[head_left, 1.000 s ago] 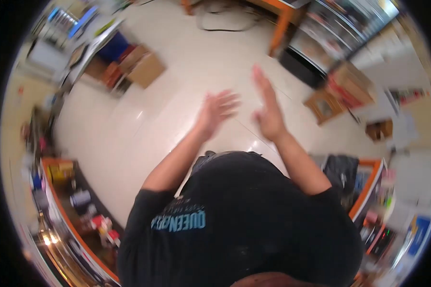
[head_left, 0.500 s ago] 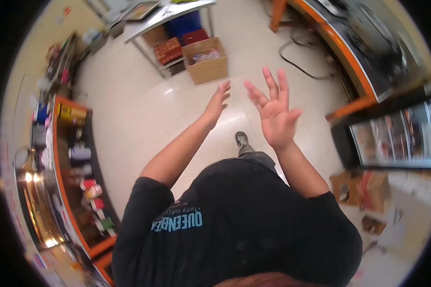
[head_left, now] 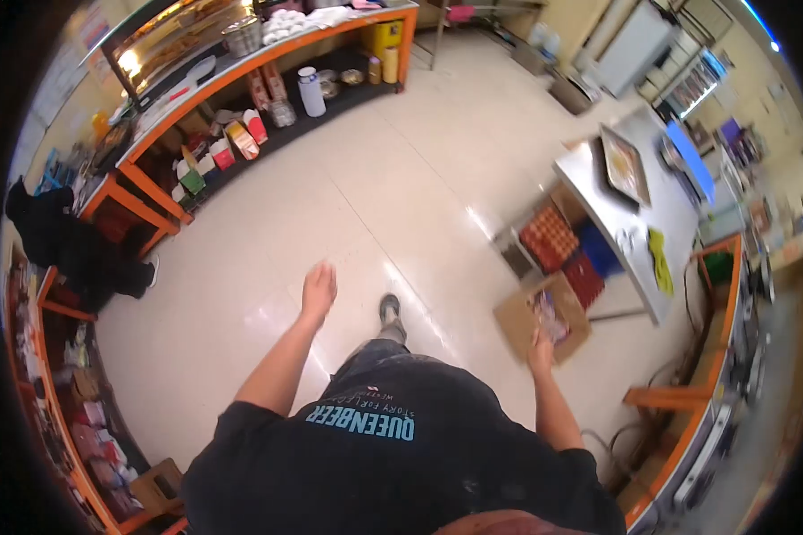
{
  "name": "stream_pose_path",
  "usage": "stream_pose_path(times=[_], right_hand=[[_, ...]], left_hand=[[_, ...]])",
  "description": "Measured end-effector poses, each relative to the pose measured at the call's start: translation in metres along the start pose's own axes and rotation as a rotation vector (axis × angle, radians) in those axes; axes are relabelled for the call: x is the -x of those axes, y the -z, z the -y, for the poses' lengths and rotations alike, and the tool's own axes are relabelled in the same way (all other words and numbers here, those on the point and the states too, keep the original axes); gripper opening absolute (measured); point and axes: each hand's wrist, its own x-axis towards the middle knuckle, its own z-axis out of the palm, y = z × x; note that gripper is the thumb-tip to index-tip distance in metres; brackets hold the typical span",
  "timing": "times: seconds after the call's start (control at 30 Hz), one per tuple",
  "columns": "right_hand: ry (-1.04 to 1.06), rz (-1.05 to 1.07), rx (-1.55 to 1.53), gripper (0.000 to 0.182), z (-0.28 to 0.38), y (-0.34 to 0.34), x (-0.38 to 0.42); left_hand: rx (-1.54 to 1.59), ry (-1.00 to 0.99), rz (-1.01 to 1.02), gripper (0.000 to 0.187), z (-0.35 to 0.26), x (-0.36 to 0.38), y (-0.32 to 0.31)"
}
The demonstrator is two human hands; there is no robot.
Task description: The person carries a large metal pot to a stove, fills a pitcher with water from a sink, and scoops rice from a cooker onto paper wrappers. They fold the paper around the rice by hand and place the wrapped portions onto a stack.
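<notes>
My left hand (head_left: 319,291) is held out in front of me over the tiled floor, its fingers loosely curled in and nothing showing in them. Farther to the right, my right hand (head_left: 540,349) is low beside my body, its fingers smeared by motion. In this view it overlaps the near side of an open cardboard box (head_left: 514,317), which has plastic-wrapped contents. The box stands on the floor by a steel table (head_left: 633,259). My shoe (head_left: 390,308) is on the floor ahead.
A metal tray (head_left: 625,169) and a green cloth (head_left: 659,260) lie on the steel table, with egg trays (head_left: 549,240) below. An orange-edged counter (head_left: 277,49) with a shelf runs along the left. A person in dark clothes (head_left: 62,236) is at far left. Cables (head_left: 620,437) trail at right.
My view has turned to the left, bringing the counter ahead and the steel table to the right. My raised, spread hands have lowered and moved apart; the left fingers have curled.
</notes>
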Motion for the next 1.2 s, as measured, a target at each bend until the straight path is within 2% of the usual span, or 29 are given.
stream_pose_path(times=[0.03,0.07,0.1,0.13,0.17,0.2,0.23,0.3,0.33,0.37,0.43,0.5,0.57,0.63,0.67,0.7,0.73,0.77,0.8,0.87,0.9,0.93,0.97,1.0,1.03,1.1,1.13,1.2], right_hand=[[-0.056,0.096,0.041,0.040,0.015,-0.006,-0.007],[-0.028,0.092,0.010,0.045,0.011,-0.021,-0.012],[0.079,0.085,0.139,0.045,-0.051,-0.072,-0.011],[-0.247,0.140,0.015,0.039,-0.045,-0.073,-0.012],[-0.273,0.204,0.137,0.034,-0.026,-0.065,-0.016],[-0.225,0.358,0.261,0.033,-0.078,-0.105,-0.019],[-0.158,0.505,0.375,0.032,-0.133,-0.147,-0.022],[-0.242,0.607,0.273,0.033,-0.107,-0.146,-0.055],[-0.297,0.608,0.196,0.033,-0.087,-0.143,-0.079],[-0.330,0.601,0.135,0.033,-0.072,-0.146,-0.106],[-0.337,0.564,0.031,0.034,-0.059,-0.171,-0.163],[-0.295,0.511,-0.065,0.034,-0.052,-0.205,-0.226],[-0.182,0.449,-0.144,0.034,-0.061,-0.250,-0.292],[-0.089,0.441,-0.159,0.035,-0.056,-0.291,-0.380],[-0.111,0.525,-0.116,0.035,-0.048,-0.303,-0.438],[-0.130,0.611,-0.072,0.036,-0.033,-0.308,-0.497],[-0.073,0.563,0.023,0.035,0.036,-0.243,-0.554],[-0.091,0.637,-0.083,0.036,0.093,-0.203,-0.616],[0.075,0.569,0.105,0.034,0.094,-0.227,-0.680],[-0.011,0.620,-0.063,0.025,0.145,-0.214,-0.802],[-0.088,0.648,-0.163,0.024,0.170,-0.208,-0.859],[0.062,0.528,-0.015,0.024,0.195,-0.203,-0.910],[0.201,0.401,0.132,0.025,0.219,-0.198,-0.958],[0.197,0.380,0.125,0.029,0.240,-0.197,-1.005],[0.198,0.356,0.111,0.033,0.266,-0.202,-1.049],[0.212,0.142,0.180,0.036,0.315,-0.217,-1.110],[0.210,0.041,0.214,0.037,0.337,-0.227,-1.131],[0.108,0.192,0.027,0.040,0.372,-0.270,-1.163]], left_hand=[[-0.544,-0.266,-0.104,0.045,0.069,-0.038,0.032],[-0.220,0.077,-0.175,0.051,0.079,-0.042,0.024],[-0.259,0.133,-0.192,0.051,0.098,-0.058,0.026],[-0.162,0.366,-0.164,0.051,0.072,-0.064,0.013],[-0.170,0.380,-0.154,0.053,0.067,-0.091,-0.002],[-0.242,0.354,-0.060,0.052,0.047,-0.118,-0.016],[-0.373,0.200,0.042,0.050,0.040,-0.149,-0.032],[-0.760,-0.123,0.423,0.026,0.020,-0.228,-0.053],[-0.758,-0.547,0.456,0.024,-0.001,-0.265,-0.073],[-0.733,-0.977,0.486,0.037,-0.021,-0.302,-0.094],[-1.133,-1.014,0.276,0.051,-0.051,-0.365,-0.119],[-0.974,-0.695,0.293,0.051,-0.062,-0.432,-0.145],[-0.285,0.019,0.473,0.036,-0.051,-0.504,-0.138],[-0.623,0.072,0.255,0.020,-0.043,-0.546,-0.126],[-0.676,0.029,0.151,0.026,-0.032,-0.554,-0.114],[-0.939,0.016,0.121,0.040,-0.015,-0.565,-0.091],[-0.811,0.180,0.007,0.054,-0.007,-0.556,-0.077],[-0.876,0.195,-0.046,0.053,0.007,-0.548,-0.055],[-0.929,0.161,-0.120,0.052,0.023,-0.540,-0.036],[-1.625,-0.043,0.250,0.030,0.074,-0.531,0.020],[-1.273,0.321,0.036,0.044,0.074,-0.519,0.017],[-0.912,0.573,-0.280,0.085,0.073,-0.507,0.013],[-0.798,0.532,-0.453,0.099,0.097,-0.503,0.019],[-0.449,0.713,-0.409,0.108,0.103,-0.509,0.030],[-0.766,0.591,-0.585,0.088,0.121,-0.505,0.009],[-0.760,0.848,-0.384,0.079,0.113,-0.539,0.011],[-0.811,0.877,-0.275,0.075,0.116,-0.566,0.016],[-0.996,0.809,-0.002,0.067,0.115,-0.645,0.034]])
